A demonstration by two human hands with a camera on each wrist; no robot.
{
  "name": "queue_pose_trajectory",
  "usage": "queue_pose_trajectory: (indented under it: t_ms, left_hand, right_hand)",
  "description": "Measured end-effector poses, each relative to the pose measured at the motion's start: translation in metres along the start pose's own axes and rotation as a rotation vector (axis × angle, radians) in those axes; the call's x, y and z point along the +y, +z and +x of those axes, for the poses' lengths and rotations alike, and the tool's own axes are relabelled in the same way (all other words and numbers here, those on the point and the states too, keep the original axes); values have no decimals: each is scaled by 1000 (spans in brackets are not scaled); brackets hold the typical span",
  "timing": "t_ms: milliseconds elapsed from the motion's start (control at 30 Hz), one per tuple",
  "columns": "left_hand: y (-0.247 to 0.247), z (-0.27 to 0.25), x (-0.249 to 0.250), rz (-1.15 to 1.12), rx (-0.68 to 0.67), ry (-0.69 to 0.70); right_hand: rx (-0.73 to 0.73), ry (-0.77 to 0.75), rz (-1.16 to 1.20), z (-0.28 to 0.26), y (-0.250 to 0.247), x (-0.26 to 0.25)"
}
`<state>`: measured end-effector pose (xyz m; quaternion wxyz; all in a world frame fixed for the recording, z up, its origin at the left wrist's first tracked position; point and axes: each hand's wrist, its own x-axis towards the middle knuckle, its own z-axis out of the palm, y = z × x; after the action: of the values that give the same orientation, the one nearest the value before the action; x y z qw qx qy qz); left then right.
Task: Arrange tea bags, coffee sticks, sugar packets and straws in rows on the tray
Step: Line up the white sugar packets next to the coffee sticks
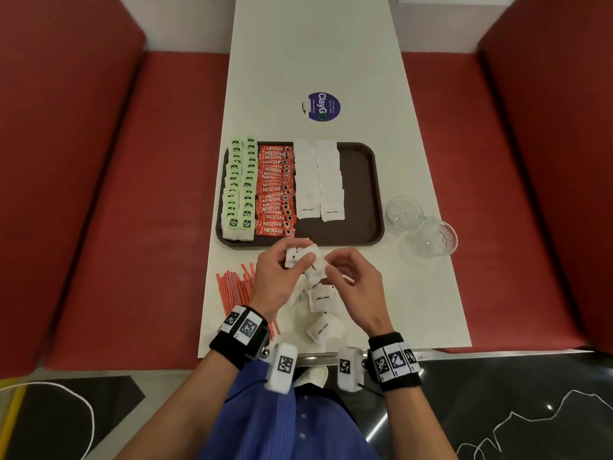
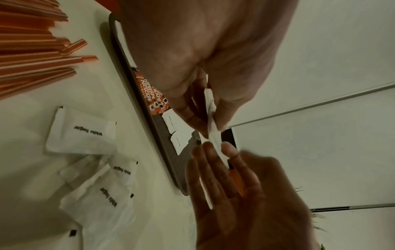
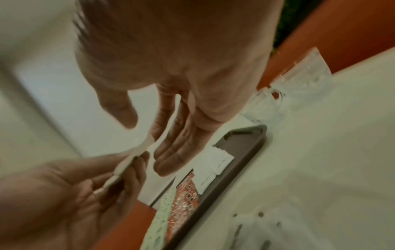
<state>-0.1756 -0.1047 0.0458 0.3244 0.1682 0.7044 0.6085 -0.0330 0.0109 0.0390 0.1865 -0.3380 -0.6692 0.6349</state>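
I wear a blue pinstriped shirt (image 1: pixel 282 423) with small buttons down the front. Black bands (image 1: pixel 396 360) wrap both my wrists, carrying white tiles printed with black square codes. A white camera block (image 1: pixel 282 368), also coded, hangs under each wrist.

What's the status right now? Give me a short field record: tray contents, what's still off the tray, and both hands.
tray: brown, on the white table
tea bags: two rows at tray's left
coffee sticks: one stacked row beside them
sugar packets on tray: two rows, right of coffee
tray right part: bare
loose sugar packets: on table, near edge
straws: on table, not yet placed
left hand: holds sugar packets
right hand: pinches a packet from that bunch
glass cups: two, right of tray
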Motion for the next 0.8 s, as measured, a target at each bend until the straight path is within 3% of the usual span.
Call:
queue_pose_trajectory:
  t_ms: [167, 333, 500, 633, 800]
  left_hand:
    - [2, 6, -3, -19, 150, 37]
    - [-15, 18, -6, -55, 236, 60]
    - [-35, 28, -19, -35, 164, -9]
    - [-43, 31, -22, -47, 201, -44]
    - [-50, 33, -23, -104, 219, -98]
  right_hand:
    - [77, 148, 159, 21, 15, 9]
    - [214, 117, -99, 76, 3, 25]
    - [40, 117, -401, 136, 2, 24]
    - [-89, 129, -578, 170, 13, 24]
    - [-61, 151, -733, 188, 26, 31]
